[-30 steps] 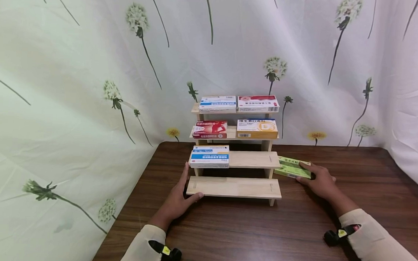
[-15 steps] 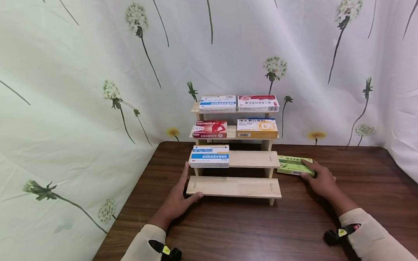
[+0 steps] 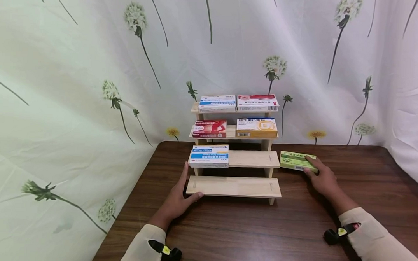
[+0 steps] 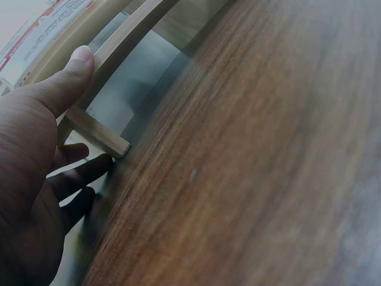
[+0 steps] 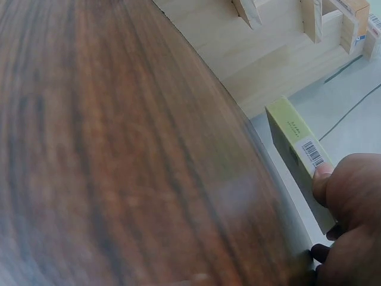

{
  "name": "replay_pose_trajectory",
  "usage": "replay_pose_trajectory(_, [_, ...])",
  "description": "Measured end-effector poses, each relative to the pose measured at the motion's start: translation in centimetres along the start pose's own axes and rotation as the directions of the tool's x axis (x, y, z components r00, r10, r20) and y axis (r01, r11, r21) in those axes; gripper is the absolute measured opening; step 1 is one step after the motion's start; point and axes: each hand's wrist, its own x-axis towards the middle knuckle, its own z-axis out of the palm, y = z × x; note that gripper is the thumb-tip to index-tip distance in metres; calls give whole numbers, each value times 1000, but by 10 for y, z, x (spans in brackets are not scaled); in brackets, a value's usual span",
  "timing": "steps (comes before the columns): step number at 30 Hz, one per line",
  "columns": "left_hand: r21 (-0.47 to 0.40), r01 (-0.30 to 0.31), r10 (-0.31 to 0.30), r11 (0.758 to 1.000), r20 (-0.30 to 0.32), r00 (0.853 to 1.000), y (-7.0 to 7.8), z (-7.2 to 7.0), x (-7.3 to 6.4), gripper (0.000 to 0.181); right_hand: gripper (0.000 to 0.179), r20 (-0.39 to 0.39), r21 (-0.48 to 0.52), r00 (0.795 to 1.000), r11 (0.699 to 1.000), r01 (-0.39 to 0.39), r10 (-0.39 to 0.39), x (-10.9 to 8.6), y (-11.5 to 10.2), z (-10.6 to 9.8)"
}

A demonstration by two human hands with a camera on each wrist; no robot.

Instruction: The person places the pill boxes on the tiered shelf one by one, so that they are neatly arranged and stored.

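Observation:
A light wooden stepped stand [image 3: 233,187] holds medicine boxes on its upper three steps; its lowest step is bare. My left hand [image 3: 178,197] rests at the stand's left front corner. Its thumb lies on the lowest step's edge, as the left wrist view [image 4: 30,173] also shows, and the index finger reaches straight along the side. To the right of the stand, my right hand [image 3: 324,178] pinches the right end of a green medicine box [image 3: 295,160]. In the right wrist view the box [image 5: 294,134] shows a gap above the table's edge, with the thumb near its barcode.
A white-and-blue box [image 3: 209,156] lies left on the second step. Above it sit a red box [image 3: 210,129] and a yellow-and-white box [image 3: 257,128]. The top step carries another white-and-blue box [image 3: 217,103] and a red-and-white box [image 3: 257,103]. A flowered curtain [image 3: 226,61] hangs behind the table [image 3: 239,237].
My right hand has moved the green box a little right and away from me, off from the stand's side. The left hand and the stand have stayed in place.

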Motion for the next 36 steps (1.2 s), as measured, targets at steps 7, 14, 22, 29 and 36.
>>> replay_pose_trajectory(7, [4,-16,16,1000,-5,1000,-1,0,0,117,57,-29,-14,1000,1000,2,-2,0,1,0])
replay_pose_trajectory(14, [9,-16,17,1000,-4,1000,-1,0,-1,117,57,-84,36,996,999,24,-21,-4,-1,0])
replay_pose_trajectory(22, [-2,-22,22,1000,-3,1000,-1,0,-2,117,56,-146,44,989,999,3,4,-3,-2,0])
replay_pose_trajectory(29, [-3,4,-4,1000,-9,1000,-4,2,-6,118,57,-168,73,985,997,-32,44,-2,-1,0])
replay_pose_trajectory(36, [5,-8,8,1000,-14,1000,0,2,0,116,55,-238,69,971,997,-22,38,0,-9,-8])
